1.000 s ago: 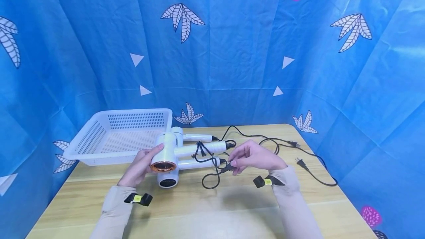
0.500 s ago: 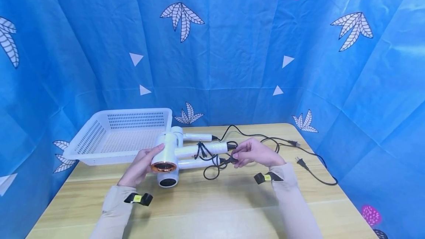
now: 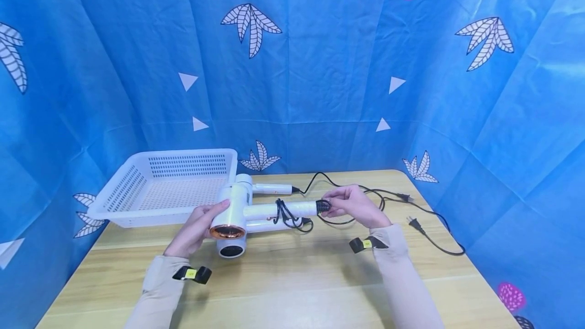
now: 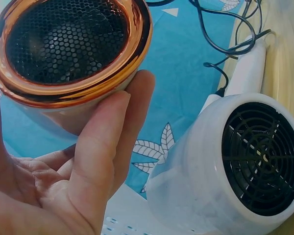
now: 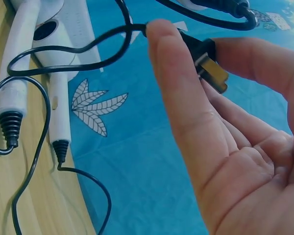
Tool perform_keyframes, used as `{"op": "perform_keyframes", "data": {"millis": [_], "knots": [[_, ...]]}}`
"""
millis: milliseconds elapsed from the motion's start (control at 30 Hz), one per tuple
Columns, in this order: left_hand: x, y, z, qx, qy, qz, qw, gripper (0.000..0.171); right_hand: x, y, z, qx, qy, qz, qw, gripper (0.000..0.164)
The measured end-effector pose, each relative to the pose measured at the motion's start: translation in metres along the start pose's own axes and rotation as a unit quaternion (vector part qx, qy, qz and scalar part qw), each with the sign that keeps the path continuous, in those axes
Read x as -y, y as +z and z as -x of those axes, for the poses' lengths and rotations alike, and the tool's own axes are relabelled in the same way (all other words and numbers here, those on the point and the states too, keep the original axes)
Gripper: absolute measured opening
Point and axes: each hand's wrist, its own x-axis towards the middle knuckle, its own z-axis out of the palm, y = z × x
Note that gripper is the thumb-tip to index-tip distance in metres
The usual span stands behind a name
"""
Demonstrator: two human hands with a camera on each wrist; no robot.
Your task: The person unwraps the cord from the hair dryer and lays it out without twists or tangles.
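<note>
My left hand grips the head of a white hair dryer with a copper-coloured rim, held above the others. Its handle points right, and a loop of its black cord hangs over the handle. At the handle's end my right hand pinches a black plug between thumb and fingers; its metal prongs show in the right wrist view. Beneath lies a second white hair dryer, its black grille facing the camera in the left wrist view. A third hair dryer lies behind, its head partly hidden.
A white perforated basket stands at the back left, close to the hair dryers. Black cords run across the wooden table to the right, ending in plugs. A blue patterned curtain hangs round the table.
My right hand has moved up and to the right with the plug, drawing it to the handle's end. The held hair dryer has shifted slightly right, and the cord loop has grown smaller.
</note>
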Motion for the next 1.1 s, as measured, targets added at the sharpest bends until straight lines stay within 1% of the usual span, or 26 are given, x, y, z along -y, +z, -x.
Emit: {"op": "perform_keyframes", "data": {"millis": [133,233,300,400,500,633,933,1033,1100], "knots": [[0.0,0.001,0.0,-0.002,-0.003,-0.012,0.9999,0.064,0.001,0.0,-0.001,-0.023,0.0,0.004,1.0,0.04],[-0.001,0.002,0.0,-0.003,-0.003,-0.018,0.9998,0.065,0.001,0.001,-0.001,-0.047,-0.001,0.002,0.999,0.038],[-0.001,0.002,0.0,-0.001,-0.002,-0.018,0.9998,0.065,0.002,0.002,-0.002,-0.06,-0.008,-0.01,0.998,0.038],[-0.001,0.002,0.0,0.002,0.002,-0.014,0.9999,0.063,0.002,0.003,-0.003,-0.073,-0.023,-0.042,0.996,0.037],[0.0,0.002,0.001,0.008,0.005,-0.012,0.9999,0.062,0.002,0.004,-0.004,-0.079,-0.038,-0.073,0.993,0.038],[-0.001,0.003,0.001,0.008,0.006,-0.012,0.9999,0.062,0.005,0.005,-0.005,-0.082,-0.056,-0.102,0.99,0.042],[0.0,0.004,0.001,0.006,0.002,-0.031,0.9995,0.06,0.016,0.007,0.002,-0.087,-0.087,-0.136,0.983,0.041],[0.001,0.004,0.001,0.01,0.003,-0.03,0.9995,0.06,0.022,0.009,0.006,-0.081,-0.105,-0.159,0.978,0.033],[0.001,0.004,0.001,0.012,0.003,-0.032,0.9994,0.06,0.026,0.011,0.009,-0.075,-0.116,-0.174,0.975,0.024]]}}
